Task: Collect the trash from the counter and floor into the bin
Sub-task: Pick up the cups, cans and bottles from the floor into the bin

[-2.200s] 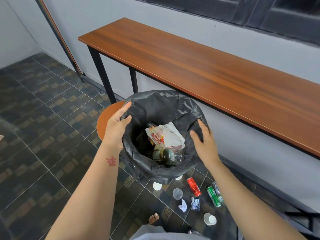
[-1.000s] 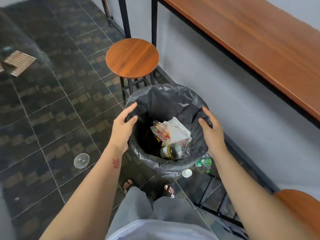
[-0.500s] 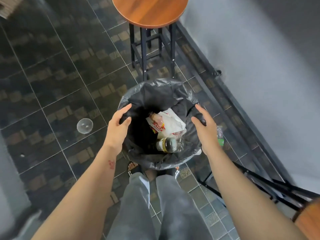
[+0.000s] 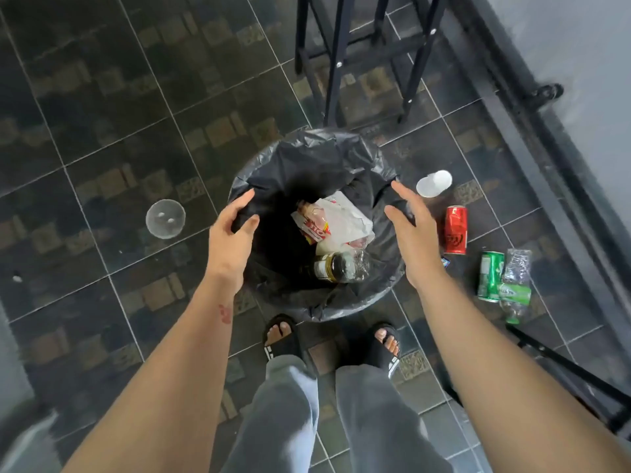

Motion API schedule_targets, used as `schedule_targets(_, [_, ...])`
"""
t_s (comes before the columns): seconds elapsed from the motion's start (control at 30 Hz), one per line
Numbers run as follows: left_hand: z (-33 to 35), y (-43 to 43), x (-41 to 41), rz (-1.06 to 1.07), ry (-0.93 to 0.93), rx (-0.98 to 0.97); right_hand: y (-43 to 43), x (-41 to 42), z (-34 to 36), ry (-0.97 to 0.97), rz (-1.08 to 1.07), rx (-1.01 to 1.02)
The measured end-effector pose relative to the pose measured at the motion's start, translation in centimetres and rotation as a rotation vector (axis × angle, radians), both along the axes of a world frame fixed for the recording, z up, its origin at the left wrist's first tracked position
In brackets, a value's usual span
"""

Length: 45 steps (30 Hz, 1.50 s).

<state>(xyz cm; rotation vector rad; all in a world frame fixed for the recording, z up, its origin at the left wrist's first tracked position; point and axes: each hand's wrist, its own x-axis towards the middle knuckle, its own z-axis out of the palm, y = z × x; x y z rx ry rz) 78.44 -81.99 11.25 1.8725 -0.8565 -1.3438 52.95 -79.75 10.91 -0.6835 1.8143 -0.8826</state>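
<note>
Nearest the camera, two legs in grey trousers [image 4: 307,414] end in black sandals [image 4: 281,339] planted on the dark tiled floor [image 4: 102,131], toes just short of the bin.

The bin [image 4: 317,165], lined with a black bag, stands on the floor directly ahead of the feet. Inside it lie a white plastic bag with red print [image 4: 336,221] and a clear bottle with a dark cap end [image 4: 341,267], the bottle nearer the person.

The left hand [image 4: 230,238] is at the bin's left rim; its grip is released, fingers spread, fingertips touching or just over the liner edge, which of the two cannot be told. The right hand [image 4: 415,235] is at the right rim, grip likewise released, palm turned inward, holding nothing.

Trash on the floor, right of the bin: a red can [image 4: 456,229] lying flat, a green can [image 4: 490,276] beyond it to the right, and a crushed clear bottle with a green label [image 4: 516,285] touching the green can. A white cup [image 4: 433,183] lies on its side near the rim, beyond the right hand. Left of the bin, well apart, lies a clear plastic lid [image 4: 165,218].

Farther off, black stool legs [image 4: 372,56] stand just behind the bin. A black rail [image 4: 532,107] runs along the base of the grey wall [image 4: 587,63].
</note>
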Motion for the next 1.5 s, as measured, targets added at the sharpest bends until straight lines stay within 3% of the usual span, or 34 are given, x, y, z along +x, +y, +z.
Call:
schedule_targets(0.4, [-14.6, -7.3, 4.9, 0.144, -0.117, -0.057, -9.5, 5.2, -13.5, -0.001, 0.116, -0.080])
schedule_targets(0.67, [-19.5, -11.8, 6.5, 0.119, -0.345, -0.165, -13.8, 7.4, -18.9, 0.071, 0.187, -0.177])
schedule_targets(0.73, [-20.2, -12.1, 7.0, 0.010, -0.472, -0.152, -14.0, 7.7, -19.4, 0.158, 0.254, -0.194])
schedule_targets(0.87, [-20.8, -10.9, 7.1, -0.279, -0.949, -0.157, -13.2, 6.9, -20.1, 0.454, 0.474, -0.211])
schedule_targets(0.97, [-20.5, -9.5, 5.7, -0.337, -1.088, -0.143, -12.3, 5.8, -20.5, 0.558, 0.591, -0.210])
schedule_targets(1.13, [-19.0, -7.4, -0.4, -0.495, -1.049, -0.313, -8.6, 2.5, -19.3, 0.612, 0.535, -0.197])
schedule_targets(1.37, [-18.6, -5.9, -13.2, -0.897, -0.915, -0.695, -1.9, -6.2, -21.0, 0.816, 0.460, 0.018])
schedule_targets(1.5, [-21.7, -5.1, -19.4, -1.070, -0.870, -0.644, 0.0, -10.0, -24.3, 0.912, 0.476, 0.134])
